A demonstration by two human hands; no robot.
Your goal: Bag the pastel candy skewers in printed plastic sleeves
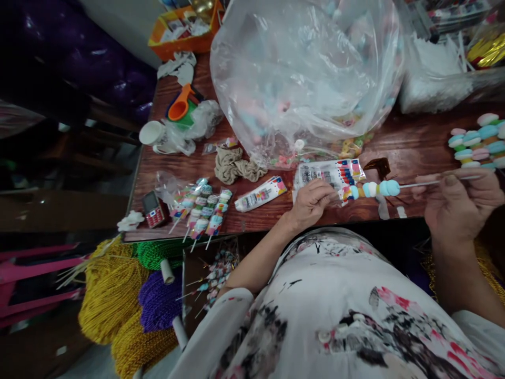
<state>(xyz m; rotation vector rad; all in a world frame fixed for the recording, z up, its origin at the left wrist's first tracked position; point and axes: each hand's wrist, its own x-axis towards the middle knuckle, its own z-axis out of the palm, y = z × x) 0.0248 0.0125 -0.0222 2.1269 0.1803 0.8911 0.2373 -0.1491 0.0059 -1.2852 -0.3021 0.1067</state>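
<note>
The left hand [313, 202], forearm angled up from below, pinches a printed clear plastic wrapper [342, 196] between closed fingertips. The right hand [460, 197], fingers partly curled, grips a thin white stick [420, 184]. Between both hands, the skewer of pastel blue, white and yellow marshmallow-like pieces [373, 189] lies roughly level, its left end in the wrapper.

We are in what looks like a small packing workshop. Our wooden worktable [410, 152] carries a big clear bag [307, 68] of candies, a stack of printed sleeves [327, 173] and wrapped candy skewers [207, 208], while hanks of colored cord [112, 289] sit beside it.
</note>
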